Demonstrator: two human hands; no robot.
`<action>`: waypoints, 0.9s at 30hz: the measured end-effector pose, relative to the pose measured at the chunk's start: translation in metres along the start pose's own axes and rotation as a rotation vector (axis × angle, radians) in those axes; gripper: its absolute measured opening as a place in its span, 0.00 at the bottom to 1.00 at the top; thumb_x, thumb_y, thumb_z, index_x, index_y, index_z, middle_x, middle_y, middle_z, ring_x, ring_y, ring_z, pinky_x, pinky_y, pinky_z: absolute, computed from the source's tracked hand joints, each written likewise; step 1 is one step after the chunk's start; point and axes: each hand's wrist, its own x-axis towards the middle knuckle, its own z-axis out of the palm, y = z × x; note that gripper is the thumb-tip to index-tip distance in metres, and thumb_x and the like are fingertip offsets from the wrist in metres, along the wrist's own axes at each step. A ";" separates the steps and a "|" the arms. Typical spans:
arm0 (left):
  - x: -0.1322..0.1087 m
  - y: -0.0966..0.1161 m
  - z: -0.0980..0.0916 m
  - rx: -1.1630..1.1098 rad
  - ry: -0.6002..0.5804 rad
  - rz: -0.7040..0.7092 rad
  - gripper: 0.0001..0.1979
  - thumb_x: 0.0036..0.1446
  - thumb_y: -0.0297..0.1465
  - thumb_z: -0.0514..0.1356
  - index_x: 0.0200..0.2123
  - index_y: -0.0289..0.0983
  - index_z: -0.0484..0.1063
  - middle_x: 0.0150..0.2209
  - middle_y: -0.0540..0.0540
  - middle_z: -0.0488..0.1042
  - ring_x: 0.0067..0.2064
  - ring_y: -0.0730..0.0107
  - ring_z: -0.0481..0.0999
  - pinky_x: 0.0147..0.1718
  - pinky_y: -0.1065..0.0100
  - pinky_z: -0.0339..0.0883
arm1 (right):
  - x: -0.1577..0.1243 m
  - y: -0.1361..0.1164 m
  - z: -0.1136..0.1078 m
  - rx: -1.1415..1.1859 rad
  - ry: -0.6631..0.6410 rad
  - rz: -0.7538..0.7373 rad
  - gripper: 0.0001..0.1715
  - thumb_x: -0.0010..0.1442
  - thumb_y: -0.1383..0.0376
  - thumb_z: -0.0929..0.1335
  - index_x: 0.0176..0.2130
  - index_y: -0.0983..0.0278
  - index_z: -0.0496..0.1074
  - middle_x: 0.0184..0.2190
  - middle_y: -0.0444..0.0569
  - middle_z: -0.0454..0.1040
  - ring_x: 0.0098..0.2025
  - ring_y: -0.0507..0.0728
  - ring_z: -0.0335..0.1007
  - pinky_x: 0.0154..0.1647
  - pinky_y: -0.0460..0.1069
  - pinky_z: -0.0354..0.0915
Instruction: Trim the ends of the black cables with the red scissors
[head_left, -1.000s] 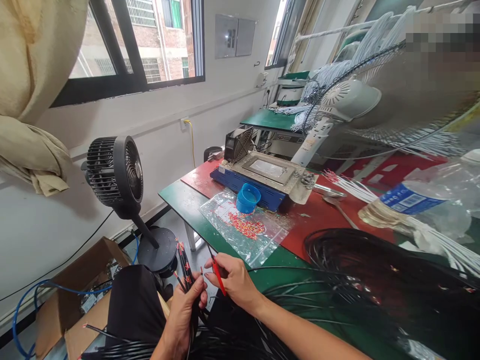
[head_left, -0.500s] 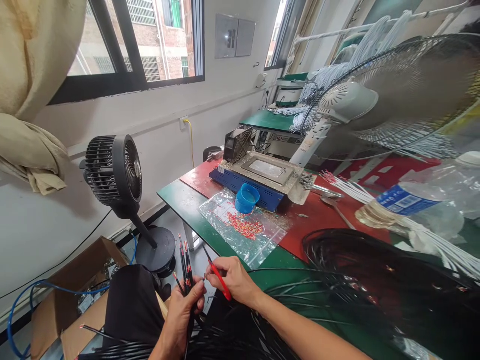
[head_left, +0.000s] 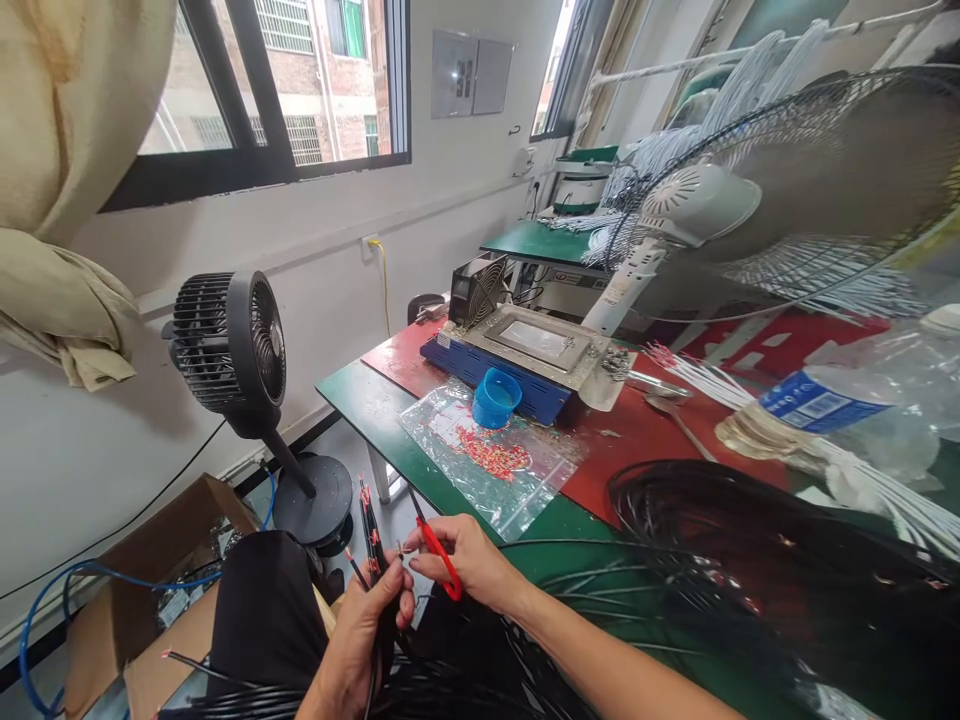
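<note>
My left hand (head_left: 364, 620) is closed around a bundle of black cables (head_left: 369, 530), whose stripped ends with red and bare wire tips point upward. My right hand (head_left: 469, 570) holds red-handled scissors (head_left: 439, 557) across its palm, the dark blades pointing up and away. Its thumb and fingertip are close to one cable's end wires at the left hand's fingertips; whether they pinch those wires is too small to tell. More black cables (head_left: 255, 698) lie across my lap and continue under both hands.
On the table (head_left: 345, 395), a blue cup (head_left: 495, 398) and red-and-yellow bits rest on a plastic bag (head_left: 540, 500), before a blue-based heating device (head_left: 540, 345). A black cable coil (head_left: 705, 540) and plastic bottle (head_left: 817, 405) lie right. A black fan (head_left: 232, 345) and carton (head_left: 180, 540) stand left.
My right thumb and fingertips have shifted slightly at the wire ends, and the scissors have tilted a little. The thin wires by the left fingertips now show more clearly.
</note>
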 end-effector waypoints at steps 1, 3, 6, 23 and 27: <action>-0.001 0.001 0.001 -0.004 0.008 -0.005 0.12 0.44 0.37 0.62 0.26 0.35 0.66 0.14 0.52 0.66 0.15 0.82 0.58 0.17 0.76 0.47 | 0.000 0.001 0.000 0.009 0.006 -0.001 0.15 0.44 0.61 0.71 0.32 0.69 0.75 0.17 0.40 0.62 0.19 0.46 0.51 0.20 0.42 0.50; -0.004 0.004 0.004 -0.004 0.005 -0.004 0.12 0.44 0.37 0.63 0.27 0.34 0.67 0.15 0.52 0.67 0.16 0.82 0.59 0.18 0.76 0.48 | 0.000 0.001 0.001 0.009 0.024 0.003 0.17 0.44 0.59 0.71 0.33 0.69 0.75 0.17 0.40 0.62 0.19 0.46 0.52 0.20 0.42 0.51; -0.010 0.010 0.010 -0.001 -0.019 0.002 0.10 0.45 0.35 0.62 0.26 0.33 0.68 0.16 0.51 0.67 0.17 0.82 0.60 0.19 0.76 0.51 | -0.001 0.000 0.001 -0.008 0.051 0.008 0.18 0.44 0.58 0.71 0.32 0.69 0.75 0.17 0.40 0.62 0.19 0.47 0.53 0.20 0.42 0.52; -0.003 0.002 0.010 -0.059 0.045 0.039 0.10 0.45 0.34 0.63 0.28 0.33 0.67 0.15 0.54 0.64 0.18 0.83 0.58 0.18 0.78 0.51 | -0.009 -0.003 0.012 -0.120 0.073 -0.168 0.15 0.48 0.55 0.69 0.23 0.66 0.71 0.18 0.43 0.65 0.21 0.49 0.58 0.22 0.44 0.55; -0.004 0.005 0.007 -0.078 0.046 0.047 0.08 0.48 0.32 0.61 0.27 0.33 0.66 0.17 0.53 0.64 0.18 0.83 0.58 0.18 0.78 0.51 | -0.008 -0.006 0.009 -0.153 0.083 -0.198 0.17 0.48 0.55 0.69 0.22 0.66 0.71 0.17 0.42 0.62 0.21 0.48 0.53 0.22 0.44 0.51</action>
